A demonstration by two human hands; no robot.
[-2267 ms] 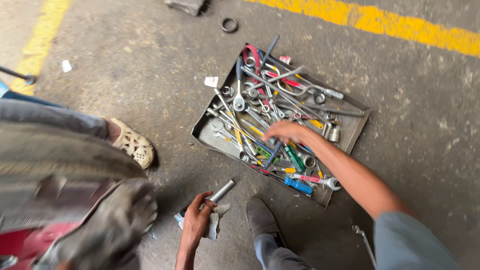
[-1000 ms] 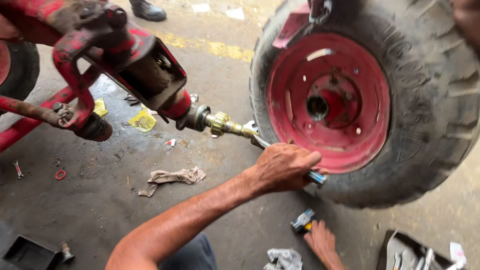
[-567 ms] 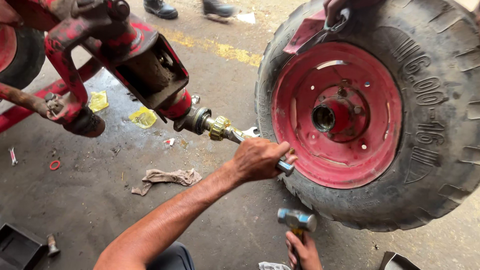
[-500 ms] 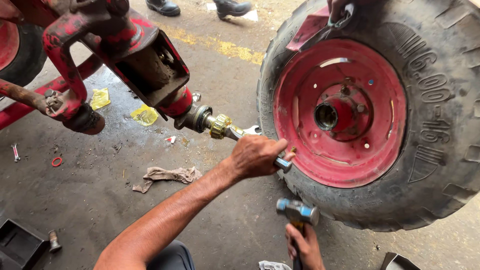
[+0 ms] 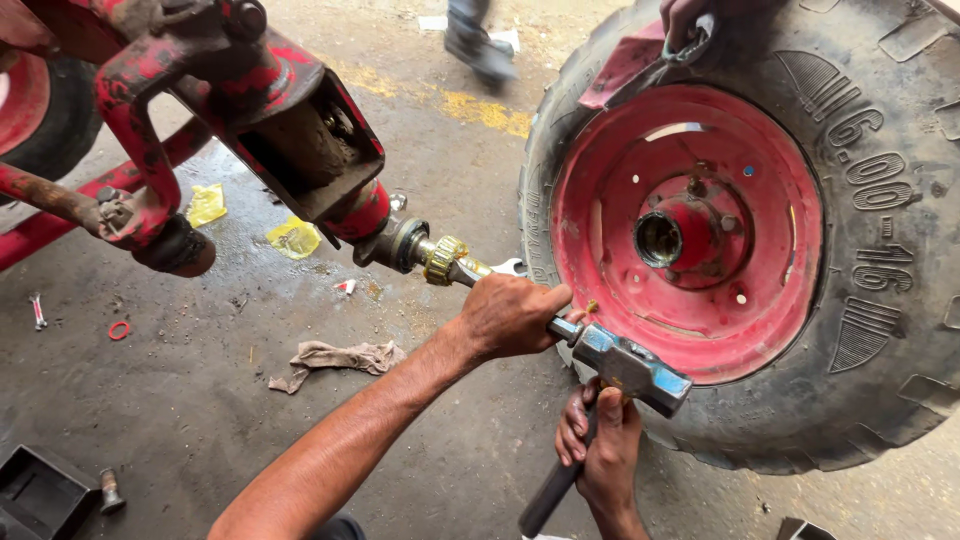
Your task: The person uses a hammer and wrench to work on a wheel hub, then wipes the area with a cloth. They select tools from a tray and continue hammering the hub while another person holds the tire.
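Two hands are at work here, both closed on tools. Far left on the concrete floor lie a small red ring and, nearer the middle, a crumpled rag. Above them hangs the red frame of a machine, and from it a bare axle stub juts out to the right, with a brass-coloured toothed ring on it.

The left hand is wrapped tight round a steel rod just past that ring; only the rod's right end shows beyond the fist. The head of a hammer sits right at that end, touching or nearly so. The right hand, below it, is clamped on the dark handle.

To the right stands the wheel, off the axle, with its red rim and open hub facing the stub. Another person's hand rests on top of the tyre.

This looks like the driving step: the rod is set against the axle parts and struck. A clean blow calls for the rod held steady and in line, and fingers kept behind its struck end.
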